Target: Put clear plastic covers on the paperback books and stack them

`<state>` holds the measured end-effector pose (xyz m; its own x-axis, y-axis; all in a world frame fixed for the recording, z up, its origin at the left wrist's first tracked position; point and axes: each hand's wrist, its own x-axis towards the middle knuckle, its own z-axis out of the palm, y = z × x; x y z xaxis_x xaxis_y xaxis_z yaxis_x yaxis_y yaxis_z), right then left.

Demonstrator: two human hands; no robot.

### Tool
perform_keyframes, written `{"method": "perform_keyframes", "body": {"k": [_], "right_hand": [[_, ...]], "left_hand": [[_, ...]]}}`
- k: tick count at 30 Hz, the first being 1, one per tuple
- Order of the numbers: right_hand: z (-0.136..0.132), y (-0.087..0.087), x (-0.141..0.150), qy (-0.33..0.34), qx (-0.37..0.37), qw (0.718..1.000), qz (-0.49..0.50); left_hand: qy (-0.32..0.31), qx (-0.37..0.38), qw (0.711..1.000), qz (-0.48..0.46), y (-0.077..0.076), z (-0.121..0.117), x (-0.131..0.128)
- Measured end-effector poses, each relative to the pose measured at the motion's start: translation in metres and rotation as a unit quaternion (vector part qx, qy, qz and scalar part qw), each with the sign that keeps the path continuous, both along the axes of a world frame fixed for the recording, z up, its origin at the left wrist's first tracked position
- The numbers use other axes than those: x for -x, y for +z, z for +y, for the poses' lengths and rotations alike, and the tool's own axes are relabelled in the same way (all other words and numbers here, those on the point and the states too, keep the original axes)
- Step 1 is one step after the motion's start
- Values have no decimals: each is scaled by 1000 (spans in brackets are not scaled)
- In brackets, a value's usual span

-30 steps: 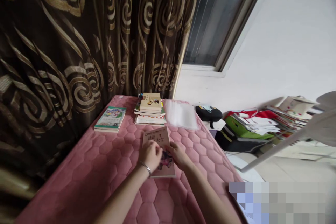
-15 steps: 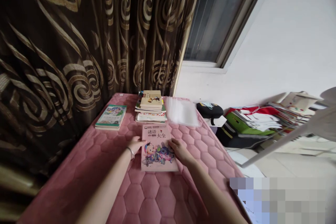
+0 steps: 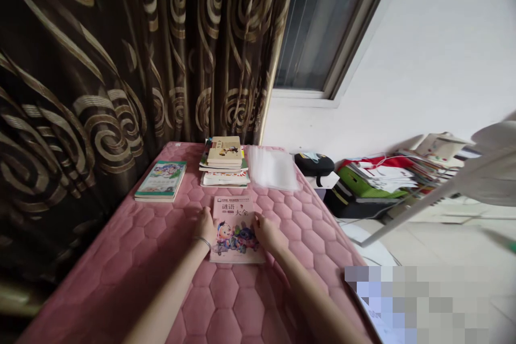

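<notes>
A pink book (image 3: 237,231) with Chinese lettering and cartoon figures on its cover lies face up before me, over a pink quilted mattress (image 3: 226,290). My left hand (image 3: 205,227) grips its left edge, fingers closed and a thin bracelet at the wrist. On the opposite edge, my right hand (image 3: 266,232) is also closed, with the thumb along the cover. Whether the book rests on the mattress or is slightly raised, I cannot tell. Beyond it is a stack of books (image 3: 224,151), topped by a cream one. A green-edged book (image 3: 162,178) lies farther left.
Clear plastic sleeves (image 3: 274,169) lie right of the stack. A patterned dark curtain (image 3: 177,48) borders the left and back. Past the mattress's right side are a black case (image 3: 314,164), a green bag (image 3: 358,185) with papers, and a white fan (image 3: 403,215).
The view has shifted slightly. The pink book sits a little nearer to me, away from the stack. My left fingers have closed more around its edge.
</notes>
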<state>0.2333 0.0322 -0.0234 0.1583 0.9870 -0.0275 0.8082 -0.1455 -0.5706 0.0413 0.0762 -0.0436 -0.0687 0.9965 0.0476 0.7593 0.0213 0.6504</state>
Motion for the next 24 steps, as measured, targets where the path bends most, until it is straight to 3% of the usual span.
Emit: {"method": "perform_keyframes", "body": {"k": [5, 9, 13, 16, 18, 24], "right_hand": [[1, -13, 0, 5, -31, 999, -15], [2, -20, 0, 21, -40, 998, -49], [0, -19, 2, 36, -43, 997, -61], [0, -17, 4, 33, -44, 997, -54], [0, -17, 5, 32, -41, 998, -47], [-3, -18, 5, 34, -31, 998, -53]], "left_hand": [[0, -10, 997, 79, 2, -13, -7], [-17, -49, 976, 213, 7, -19, -15], [-178, -102, 951, 231, 7, -12, -35], [-276, -88, 932, 218, 1, -2, -48], [-283, -68, 931, 219, -2, 4, -49], [-220, -44, 949, 223, -3, 14, -31]]}}
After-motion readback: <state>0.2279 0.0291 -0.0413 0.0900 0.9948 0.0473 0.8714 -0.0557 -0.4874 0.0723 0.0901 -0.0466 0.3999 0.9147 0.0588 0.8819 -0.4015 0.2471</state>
